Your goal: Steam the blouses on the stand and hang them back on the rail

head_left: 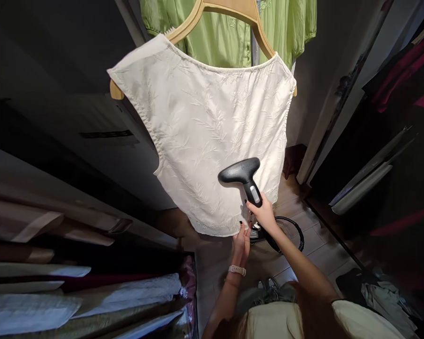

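A white sleeveless blouse with a raised leaf pattern hangs from a wooden hanger. My right hand is wrapped round the handle of a black garment steamer, whose wide head lies at the blouse's lower front. I cannot tell whether the head touches the cloth. Below it, my left hand pinches the blouse's bottom hem between thumb and fingers. A pale band circles my left wrist. The steamer's black hose loops down behind my right forearm.
Behind the blouse hangs a green satin garment. Clothes crowd the lower left, and dark and pink garments hang at the right. A heap of clothing lies at the lower right, beside the tiled floor.
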A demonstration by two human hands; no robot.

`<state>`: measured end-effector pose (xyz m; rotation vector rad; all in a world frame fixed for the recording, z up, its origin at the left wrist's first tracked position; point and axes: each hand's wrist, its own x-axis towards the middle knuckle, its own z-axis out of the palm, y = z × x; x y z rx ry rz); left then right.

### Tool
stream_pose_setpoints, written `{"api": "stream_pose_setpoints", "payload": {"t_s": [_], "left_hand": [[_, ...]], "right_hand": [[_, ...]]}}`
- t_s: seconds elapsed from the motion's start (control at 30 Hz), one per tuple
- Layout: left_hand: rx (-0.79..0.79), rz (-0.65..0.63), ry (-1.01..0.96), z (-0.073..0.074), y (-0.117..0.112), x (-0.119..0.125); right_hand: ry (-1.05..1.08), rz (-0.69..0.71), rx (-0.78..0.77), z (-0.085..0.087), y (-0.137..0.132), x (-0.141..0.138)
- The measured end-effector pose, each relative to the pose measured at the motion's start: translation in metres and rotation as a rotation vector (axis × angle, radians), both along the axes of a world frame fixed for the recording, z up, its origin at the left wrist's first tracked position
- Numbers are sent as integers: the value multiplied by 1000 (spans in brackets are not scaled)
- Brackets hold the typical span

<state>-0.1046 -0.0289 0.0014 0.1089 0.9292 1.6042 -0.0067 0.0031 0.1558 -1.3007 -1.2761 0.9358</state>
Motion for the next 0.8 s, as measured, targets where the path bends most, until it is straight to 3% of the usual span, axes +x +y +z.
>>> {"api": "stream_pose_setpoints", "payload": {"t_s": [0.17,0.37,0.5,0.63,0.8], "left_hand": [[-37,92,-30,2,-6,2],[-50,80,-70,6,-14,9],[-23,49,-77,10,-20,16],[-45,25,-59,13,-27,20],[-62,61,-63,21,-34,24]], "right_hand": [[38,39,84,51,23,-3],[59,120,172,126,52,-5],[50,152,231,156,65,-3],[29,126,230,149,63,4],[-46,98,130,100,42,10]]}}
